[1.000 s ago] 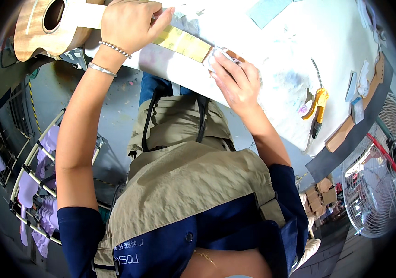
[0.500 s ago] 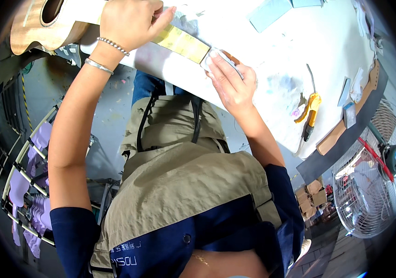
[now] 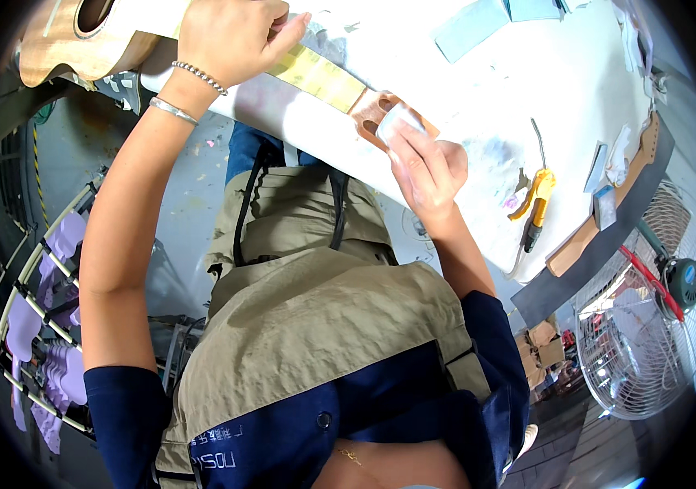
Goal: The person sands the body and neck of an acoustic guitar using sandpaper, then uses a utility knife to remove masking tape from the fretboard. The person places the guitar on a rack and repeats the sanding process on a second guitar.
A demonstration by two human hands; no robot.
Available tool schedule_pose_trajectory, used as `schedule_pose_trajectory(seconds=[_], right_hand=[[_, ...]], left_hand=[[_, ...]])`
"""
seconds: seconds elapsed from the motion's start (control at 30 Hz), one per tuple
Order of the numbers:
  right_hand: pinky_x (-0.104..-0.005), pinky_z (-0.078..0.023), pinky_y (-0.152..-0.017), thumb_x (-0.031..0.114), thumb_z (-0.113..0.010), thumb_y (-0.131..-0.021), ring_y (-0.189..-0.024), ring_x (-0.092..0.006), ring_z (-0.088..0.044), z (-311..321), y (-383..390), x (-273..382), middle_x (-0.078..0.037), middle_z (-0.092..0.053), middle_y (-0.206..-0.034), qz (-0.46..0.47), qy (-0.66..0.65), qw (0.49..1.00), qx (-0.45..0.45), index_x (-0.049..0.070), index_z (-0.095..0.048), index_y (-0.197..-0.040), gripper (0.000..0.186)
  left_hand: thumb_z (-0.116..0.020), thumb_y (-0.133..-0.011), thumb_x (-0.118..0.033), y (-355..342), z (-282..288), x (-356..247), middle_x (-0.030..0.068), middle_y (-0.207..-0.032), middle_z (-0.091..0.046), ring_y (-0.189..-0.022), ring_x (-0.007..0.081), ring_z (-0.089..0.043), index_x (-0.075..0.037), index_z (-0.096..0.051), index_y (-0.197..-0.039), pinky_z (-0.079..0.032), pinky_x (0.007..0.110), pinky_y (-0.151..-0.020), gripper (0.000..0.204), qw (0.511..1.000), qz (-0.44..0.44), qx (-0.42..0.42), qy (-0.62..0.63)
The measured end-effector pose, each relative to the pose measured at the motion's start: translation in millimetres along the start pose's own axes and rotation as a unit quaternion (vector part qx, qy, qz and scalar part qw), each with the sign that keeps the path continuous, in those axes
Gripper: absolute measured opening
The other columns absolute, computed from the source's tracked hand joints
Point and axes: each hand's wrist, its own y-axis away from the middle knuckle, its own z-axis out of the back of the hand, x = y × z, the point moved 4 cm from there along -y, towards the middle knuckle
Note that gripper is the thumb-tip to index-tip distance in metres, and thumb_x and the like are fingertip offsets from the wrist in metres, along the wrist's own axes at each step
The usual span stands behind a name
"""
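An unfinished wooden ukulele (image 3: 124,55) lies across the worktable at the upper left. Yellow tape (image 3: 319,75) covers its fretboard, and its bare slotted headstock (image 3: 368,112) points right. My left hand (image 3: 230,37) is closed round the neck near the body, with thumb stretched to the right; its palm side is hidden. On the headstock, my right hand (image 3: 428,169) presses a pale folded sheet (image 3: 399,121) that looks like sandpaper. The fingers lie over the sheet, leaving the slots at the headstock's left part in sight.
A yellow-handled air blow gun (image 3: 539,196) lies on the white table (image 3: 478,90) to the right. Blue-grey sheets (image 3: 472,31) rest at the far side. Wood strips (image 3: 572,247) line the right edge, beyond which stands a fan (image 3: 633,326). A rack (image 3: 26,297) with purple pieces is at left.
My right hand has slid right and slightly down along the headstock with the sheet, uncovering the slots. My left hand keeps its place on the neck.
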Motion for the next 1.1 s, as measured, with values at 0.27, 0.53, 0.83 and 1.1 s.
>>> schedule_pose_trajectory(seconds=[0.27,0.53,0.83,1.1], right_hand=[[-0.0247,-0.040,-0.060,0.019,-0.072,-0.062,-0.065,-0.0123,-0.044,-21,-11,-1,0.008,-0.062,-0.109,0.007,0.052,0.999,0.007,0.016,-0.070,-0.098,0.036],[-0.0281,-0.044,-0.066,0.017,-0.074,-0.061,-0.074,-0.0163,-0.051,-22,-5,1,0.005,-0.062,-0.113,-0.027,-0.024,0.999,0.022,0.011,-0.069,-0.098,0.038],[-0.0315,-0.049,-0.072,0.011,-0.073,-0.063,-0.077,-0.0214,-0.056,-20,-14,5,-0.003,-0.063,-0.111,-0.012,-0.032,0.999,0.030,0.005,-0.069,-0.098,0.035],[-0.0291,-0.048,-0.063,0.009,-0.073,-0.058,-0.071,-0.0173,-0.050,-23,-20,5,0.002,-0.062,-0.110,0.020,-0.054,0.998,0.010,0.007,-0.069,-0.096,0.038]], left_hand=[[-0.055,-0.085,-0.037,1,-1,-1,0.0034,-0.055,-0.056,-0.054,0.0227,-0.055,-0.010,-0.063,-0.064,-0.041,0.033,-0.058,0.035,1.000,0.004,-0.018,0.005],[-0.056,-0.085,-0.037,2,-2,1,0.0028,-0.053,-0.056,-0.051,0.0223,-0.054,-0.010,-0.062,-0.064,-0.040,0.033,-0.056,0.035,1.000,-0.002,-0.018,0.004],[-0.056,-0.084,-0.037,1,4,-3,0.0028,-0.054,-0.056,-0.052,0.0219,-0.054,-0.009,-0.062,-0.065,-0.041,0.033,-0.057,0.034,0.999,-0.024,-0.031,0.019],[-0.056,-0.085,-0.037,2,1,-2,0.0026,-0.055,-0.056,-0.053,0.0217,-0.054,-0.009,-0.062,-0.065,-0.041,0.033,-0.057,0.034,0.999,-0.021,-0.028,0.010]])
